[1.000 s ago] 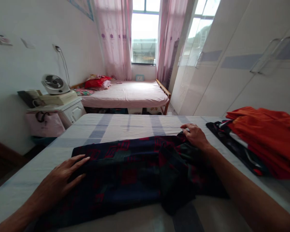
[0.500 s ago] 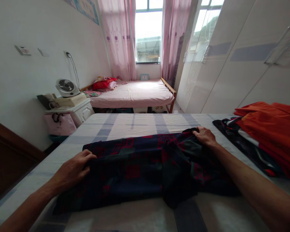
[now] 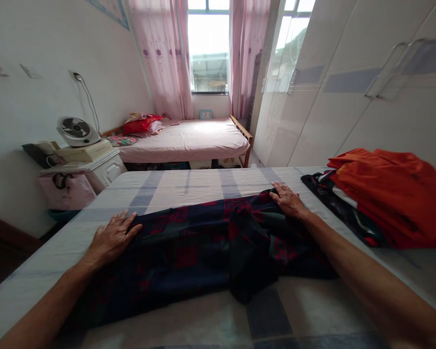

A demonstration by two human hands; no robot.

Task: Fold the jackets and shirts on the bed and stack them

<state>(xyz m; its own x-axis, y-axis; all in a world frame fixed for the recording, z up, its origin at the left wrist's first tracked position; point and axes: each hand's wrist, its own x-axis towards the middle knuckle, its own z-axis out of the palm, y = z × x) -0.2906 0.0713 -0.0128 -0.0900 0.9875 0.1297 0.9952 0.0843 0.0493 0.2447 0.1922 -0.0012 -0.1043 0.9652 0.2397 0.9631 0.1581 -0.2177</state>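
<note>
A dark garment point(image 3: 181, 257), navy and green with red patterns, lies folded lengthwise across the bed in front of me. Its exact kind cannot be made out. A loose, bunched part sits on top of it, right of the middle. My left hand point(image 3: 112, 237) rests with spread fingers on the garment's left far corner. At the right far corner, my right hand point(image 3: 287, 199) lies flat with its fingers stretched out over the cloth edge. Neither hand grips the fabric.
The bed point(image 3: 189, 186) has a white sheet with blue-grey stripes. On its right lies a stack of clothes point(image 3: 392, 189), orange on top, dark below. A fan point(image 3: 78, 131) stands on a white cabinet at left. Beyond is a pink-covered bed point(image 3: 196, 140); white wardrobes point(image 3: 334, 97) line the right.
Both hands have let go of the garment's far edge and their fingers have opened out flat on it. The view has turned slightly to the right.
</note>
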